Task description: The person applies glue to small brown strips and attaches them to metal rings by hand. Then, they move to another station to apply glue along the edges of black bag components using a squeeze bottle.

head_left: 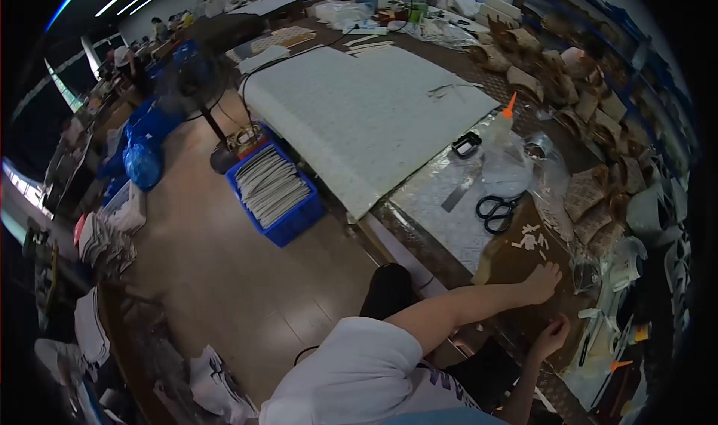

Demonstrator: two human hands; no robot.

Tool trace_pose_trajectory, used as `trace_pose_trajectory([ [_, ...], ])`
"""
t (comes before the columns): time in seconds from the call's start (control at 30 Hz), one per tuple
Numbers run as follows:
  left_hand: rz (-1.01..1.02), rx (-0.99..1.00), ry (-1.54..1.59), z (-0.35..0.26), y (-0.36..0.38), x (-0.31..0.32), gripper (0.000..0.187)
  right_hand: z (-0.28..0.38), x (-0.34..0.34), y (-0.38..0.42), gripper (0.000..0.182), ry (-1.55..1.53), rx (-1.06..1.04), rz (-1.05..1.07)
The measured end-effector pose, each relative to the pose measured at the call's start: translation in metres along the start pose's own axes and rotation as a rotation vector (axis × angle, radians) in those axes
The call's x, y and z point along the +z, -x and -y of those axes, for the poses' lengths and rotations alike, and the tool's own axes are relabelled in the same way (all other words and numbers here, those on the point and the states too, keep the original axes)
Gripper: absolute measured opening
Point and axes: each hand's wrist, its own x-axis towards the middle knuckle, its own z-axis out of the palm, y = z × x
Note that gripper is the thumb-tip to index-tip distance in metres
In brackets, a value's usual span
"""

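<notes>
My left hand (544, 283) reaches over a brown board (516, 266) at the right side of the work table. Its fingers are bent together close to the surface, and whatever is under them is hidden. Several small white strips (530, 239) lie loose on the board just beyond these fingers. Nearer my body, my right hand (552, 337) hovers by the board's near part, its fingers loosely curved and apart, with nothing visible in them. Black-handled scissors (495, 214) lie beyond the strips, and a grey metal strip (458, 193) rests on the plastic-covered surface.
A squeeze bottle with an orange nozzle (510, 107) and a small black container (467, 145) stand past the scissors. Curved brown pieces (587, 193) line the right. A large pale sheet (374, 118) covers the far table. On the floor, a blue crate (288, 227) holds stacked pieces.
</notes>
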Motion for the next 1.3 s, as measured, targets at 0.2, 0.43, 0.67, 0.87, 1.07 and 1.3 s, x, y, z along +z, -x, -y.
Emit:
trace_pose_trajectory([
  [0.2, 0.016, 0.154, -0.030, 0.001, 0.005, -0.019, 0.028, 0.050, -0.011, -0.003, 0.014, 0.022, -0.084, -0.016],
  [0.43, -0.013, 0.167, -0.140, 0.004, -0.008, 0.002, 0.019, 0.040, -0.020, -0.004, 0.011, -0.146, 0.009, 0.034],
  [0.67, -0.006, 0.105, -0.189, -0.004, -0.007, 0.001, 0.019, 0.030, -0.016, -0.004, 0.015, -0.217, 0.010, -0.029],
  [0.87, -0.159, 0.147, -0.117, -0.007, 0.001, -0.004, 0.016, 0.030, -0.018, -0.003, 0.015, -0.217, 0.015, 0.022],
  [1.07, -0.089, 0.122, -0.119, -0.004, 0.000, -0.007, 0.017, 0.031, -0.017, -0.004, 0.016, -0.223, 0.054, 0.049],
  [1.3, -0.073, 0.187, -0.051, -0.001, 0.000, -0.008, 0.021, 0.031, -0.018, -0.004, 0.017, -0.209, 0.082, 0.027],
])
